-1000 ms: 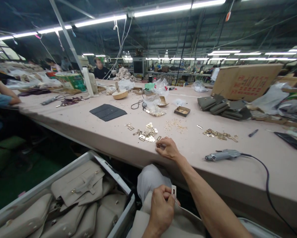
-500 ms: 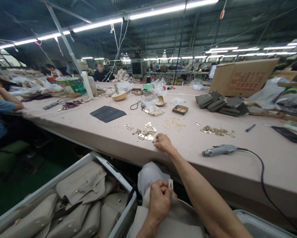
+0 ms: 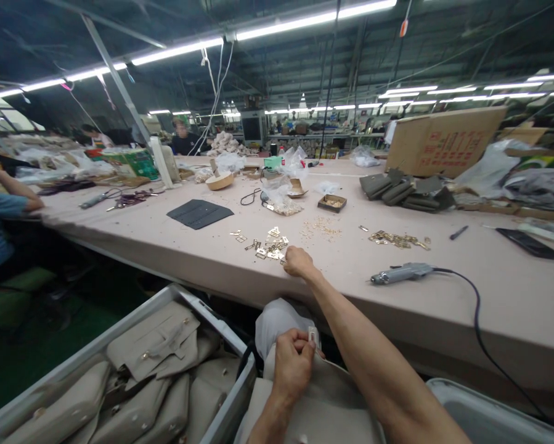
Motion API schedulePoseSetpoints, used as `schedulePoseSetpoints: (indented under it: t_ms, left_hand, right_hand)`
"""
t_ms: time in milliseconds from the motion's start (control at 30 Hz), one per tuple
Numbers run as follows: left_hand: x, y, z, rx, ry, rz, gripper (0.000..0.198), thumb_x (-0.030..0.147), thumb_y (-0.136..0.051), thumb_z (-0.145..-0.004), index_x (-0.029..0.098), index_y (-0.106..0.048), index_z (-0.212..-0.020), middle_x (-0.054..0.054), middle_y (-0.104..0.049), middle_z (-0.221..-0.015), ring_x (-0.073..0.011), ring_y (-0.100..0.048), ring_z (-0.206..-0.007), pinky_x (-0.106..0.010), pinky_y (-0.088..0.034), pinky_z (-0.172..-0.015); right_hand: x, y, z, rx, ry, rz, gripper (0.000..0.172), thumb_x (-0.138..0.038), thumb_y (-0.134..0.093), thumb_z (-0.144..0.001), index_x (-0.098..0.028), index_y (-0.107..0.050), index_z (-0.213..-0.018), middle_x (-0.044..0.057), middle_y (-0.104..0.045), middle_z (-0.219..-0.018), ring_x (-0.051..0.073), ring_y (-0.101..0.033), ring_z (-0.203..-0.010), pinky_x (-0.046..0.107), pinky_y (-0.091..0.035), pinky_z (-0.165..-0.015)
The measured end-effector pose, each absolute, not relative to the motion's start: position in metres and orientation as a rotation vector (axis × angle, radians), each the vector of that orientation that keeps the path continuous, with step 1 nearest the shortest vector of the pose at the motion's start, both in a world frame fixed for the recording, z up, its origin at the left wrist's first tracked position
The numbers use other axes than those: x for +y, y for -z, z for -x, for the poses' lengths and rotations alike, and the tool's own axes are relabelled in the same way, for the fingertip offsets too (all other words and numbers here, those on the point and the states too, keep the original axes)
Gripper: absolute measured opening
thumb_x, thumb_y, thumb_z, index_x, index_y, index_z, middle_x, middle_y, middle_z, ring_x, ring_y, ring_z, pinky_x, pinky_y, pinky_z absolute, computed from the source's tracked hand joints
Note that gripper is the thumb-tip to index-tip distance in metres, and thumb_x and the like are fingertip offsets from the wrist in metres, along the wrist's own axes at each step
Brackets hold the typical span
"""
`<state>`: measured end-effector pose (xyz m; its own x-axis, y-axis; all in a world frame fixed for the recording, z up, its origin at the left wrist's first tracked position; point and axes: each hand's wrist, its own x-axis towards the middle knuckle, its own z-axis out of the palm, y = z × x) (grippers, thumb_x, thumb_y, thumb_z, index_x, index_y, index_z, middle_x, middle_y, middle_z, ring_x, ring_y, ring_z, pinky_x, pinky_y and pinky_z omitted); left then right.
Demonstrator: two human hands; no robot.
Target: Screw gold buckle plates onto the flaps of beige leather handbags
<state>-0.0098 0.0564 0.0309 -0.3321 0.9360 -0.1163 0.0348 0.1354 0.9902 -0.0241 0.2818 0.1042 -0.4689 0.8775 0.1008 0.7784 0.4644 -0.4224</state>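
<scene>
Your right hand at the gold fittings

Your right hand (image 3: 297,262) touches the gold metal fittings (image 3: 270,248), fingers curled, grasp unclear; your left hand (image 3: 293,364) pinches a small tab (image 3: 312,335) over the beige bag (image 3: 313,407).

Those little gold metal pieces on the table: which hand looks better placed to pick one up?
The right hand, probably. It rests on the table at the edge of the gold metal pieces. The left hand is down at the lap, pinching a small white tab.
</scene>
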Motion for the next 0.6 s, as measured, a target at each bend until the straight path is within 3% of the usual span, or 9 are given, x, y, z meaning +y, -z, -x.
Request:
schedulePoseSetpoints:
  t_ms: [167,300,467,600]
  left_hand:
    - [0.053,-0.034,0.009,1.571,-1.312,-0.992,0.022,0.032,-0.060,-0.086,0.010,-0.064,-0.089,-0.013,-0.075,-0.074,-0.0224,-0.071,-0.065,-0.029,-0.047,-0.062]
    - [0.050,-0.035,0.009,1.582,-1.303,-1.015,0.021,0.030,-0.061,-0.086,0.010,-0.066,-0.089,-0.012,-0.075,-0.074,-0.0204,-0.069,-0.064,-0.027,-0.047,-0.063]
    - [0.049,-0.030,0.012,1.526,-1.320,-1.016,0.025,0.035,-0.064,-0.089,0.010,-0.065,-0.093,-0.011,-0.076,-0.078,-0.0186,-0.069,-0.066,-0.025,-0.047,-0.064]
    - [0.047,-0.029,0.010,1.481,-1.322,-1.054,0.024,0.033,-0.064,-0.090,0.010,-0.065,-0.096,-0.012,-0.077,-0.082,-0.0179,-0.069,-0.067,-0.025,-0.047,-0.064]
  right_hand:
    - [0.272,-0.112,0.004,-2.300,-0.682,1.217,0.007,-0.017,-0.065,-0.078,-0.016,-0.071,-0.082,0.010,-0.071,-0.084,0.021,-0.066,-0.082,0.028,-0.047,-0.071]
    - [0.239,-0.112,-0.041,-2.144,-0.883,1.042,0.016,-0.029,-0.061,-0.087,-0.015,-0.069,-0.089,0.003,-0.065,-0.077,0.012,-0.058,-0.069,0.022,-0.042,-0.062]
    - [0.175,-0.095,-0.098,-1.683,-1.223,0.811,0.034,-0.028,-0.070,-0.082,-0.017,-0.069,-0.114,-0.001,-0.059,-0.072,0.011,-0.051,-0.061,0.022,-0.041,-0.055]
    - [0.134,-0.070,-0.113,-1.488,-1.309,0.922,0.025,-0.031,-0.075,-0.081,-0.015,-0.073,-0.099,0.003,-0.065,-0.073,0.012,-0.053,-0.056,0.023,-0.043,-0.050]
